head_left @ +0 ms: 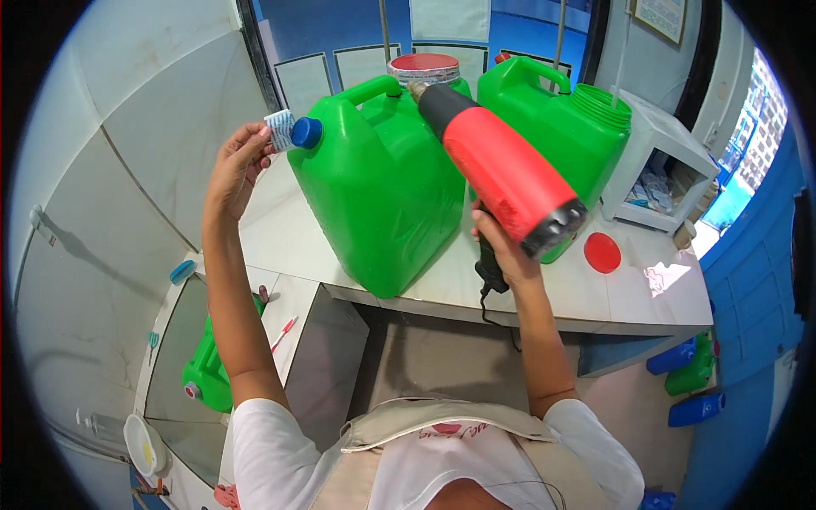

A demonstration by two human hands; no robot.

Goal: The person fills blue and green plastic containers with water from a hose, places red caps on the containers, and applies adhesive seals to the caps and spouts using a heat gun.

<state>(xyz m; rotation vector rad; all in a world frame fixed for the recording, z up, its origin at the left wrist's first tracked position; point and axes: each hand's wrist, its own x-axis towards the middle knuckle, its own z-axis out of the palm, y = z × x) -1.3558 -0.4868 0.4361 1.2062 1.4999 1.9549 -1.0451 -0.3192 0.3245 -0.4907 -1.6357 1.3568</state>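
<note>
A large green jerrycan stands upright on the white tiled counter, its blue cap facing left. Beside that cap, my left hand pinches a small white film piece with blue print, which looks like a shrink seal. It touches or nearly touches the cap; I cannot tell which. My right hand grips the black handle of a red heat gun. The gun's metal nozzle points up and left over the jerrycan's far side, and its cord hangs past the counter edge.
Behind stand a second green jerrycan with an open neck and a red-lidded container. To the right are a white cabinet and a red lid. At lower left another green jerrycan lies in a sink, near a red pen.
</note>
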